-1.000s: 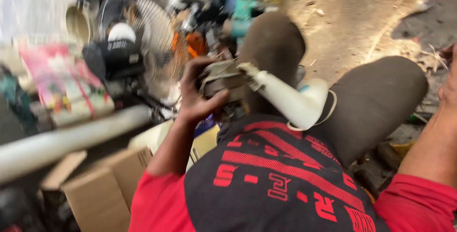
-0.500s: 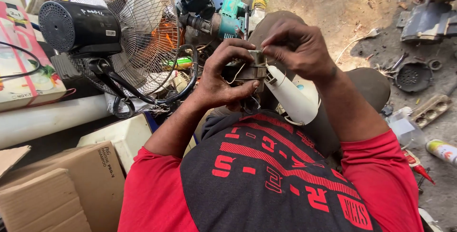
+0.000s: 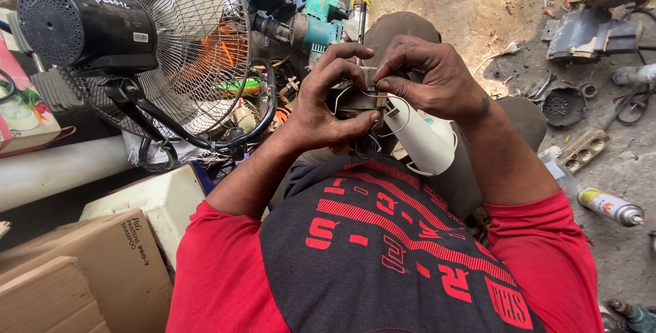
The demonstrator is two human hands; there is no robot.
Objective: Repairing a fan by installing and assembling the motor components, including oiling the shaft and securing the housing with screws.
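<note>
Far left of frame: cardboard boxes [image 3: 75, 271] at bottom, a white pipe [image 3: 61, 169] above them. Upper left: a pedestal fan [image 3: 171, 53] w/ black motor housing and wire cage, lying tilted. Top centre, behind the hands: a teal power tool [image 3: 321, 15] among other scrap.

Centre: left hand [image 3: 321, 111] is curled shut round a small metal part [image 3: 359, 101], thumb below, fingers arched over the top. The part sits mid-frame, above the knees, w/ thin white wires looping off it. Just right, touching it: a white plastic housing [image 3: 427, 142], which seems attached to the part, though the join is hidden by the fingers.

Right hand [image 3: 437, 80] is closed to a pinch, fingertips on the part's top edge, prob. on a wire end; can't tell exactly.

Right side: a power strip [image 3: 584, 150] and a spray can [image 3: 608, 206] on the dirt floor.

Risk, as I judge it: the thin wires could snap or pull loose if the pinch tugs too hard; the part could slip and drop into the clutter since the housing hangs unsupported.
</note>
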